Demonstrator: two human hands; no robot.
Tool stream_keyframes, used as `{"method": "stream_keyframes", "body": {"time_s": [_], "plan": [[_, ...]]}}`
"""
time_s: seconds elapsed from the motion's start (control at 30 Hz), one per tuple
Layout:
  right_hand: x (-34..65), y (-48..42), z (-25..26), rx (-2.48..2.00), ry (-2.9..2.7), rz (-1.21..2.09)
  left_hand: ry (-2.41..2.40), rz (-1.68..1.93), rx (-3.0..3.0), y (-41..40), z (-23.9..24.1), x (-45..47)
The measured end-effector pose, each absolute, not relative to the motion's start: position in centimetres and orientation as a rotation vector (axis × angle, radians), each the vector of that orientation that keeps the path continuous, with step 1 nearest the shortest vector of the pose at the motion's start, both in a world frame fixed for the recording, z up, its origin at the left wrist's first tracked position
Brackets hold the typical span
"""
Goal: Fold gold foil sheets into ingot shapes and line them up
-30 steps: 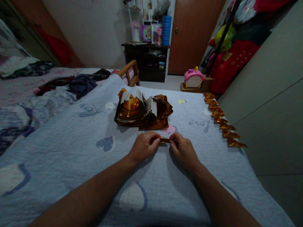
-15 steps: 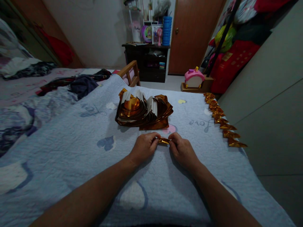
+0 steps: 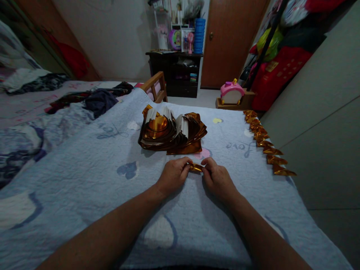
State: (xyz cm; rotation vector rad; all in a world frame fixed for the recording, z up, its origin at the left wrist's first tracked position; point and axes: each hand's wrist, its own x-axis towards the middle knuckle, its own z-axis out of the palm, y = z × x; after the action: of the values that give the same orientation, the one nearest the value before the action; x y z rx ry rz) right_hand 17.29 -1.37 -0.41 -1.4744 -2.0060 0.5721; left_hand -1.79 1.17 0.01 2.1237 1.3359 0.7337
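Note:
My left hand (image 3: 173, 175) and my right hand (image 3: 216, 178) rest on a light blue quilt (image 3: 92, 168), fingers pinched together on a small folded gold paper piece (image 3: 195, 167) held between them. Just beyond my hands lies a fanned pile of gold foil sheets (image 3: 172, 130) with white backs showing. Along the quilt's right edge runs a row of several folded gold pieces (image 3: 266, 144).
Dark clothes (image 3: 99, 99) lie heaped on the bed at the left. A wooden bed corner (image 3: 154, 85) rises behind the pile. Farther off are a dark cabinet (image 3: 177, 73), a brown door (image 3: 227, 41), a pink toy (image 3: 231, 92) and a grey wall panel (image 3: 323, 120) at right.
My hands have drawn a little closer together, and the gold piece between them looks shorter and more crumpled. The view shifted slightly.

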Motion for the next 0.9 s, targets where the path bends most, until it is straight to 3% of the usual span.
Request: {"method": "stream_keyframes", "body": {"time_s": [0.6,0.9], "plan": [[17.43,-1.11,-0.49,-1.350,-1.863,0.471,1.332,0.882,1.985,0.99,0.36,-1.21],[17.69,-1.06,-0.66,-1.277,-1.754,0.352,0.944,0.899,0.947,1.81,0.83,-1.54]]}}
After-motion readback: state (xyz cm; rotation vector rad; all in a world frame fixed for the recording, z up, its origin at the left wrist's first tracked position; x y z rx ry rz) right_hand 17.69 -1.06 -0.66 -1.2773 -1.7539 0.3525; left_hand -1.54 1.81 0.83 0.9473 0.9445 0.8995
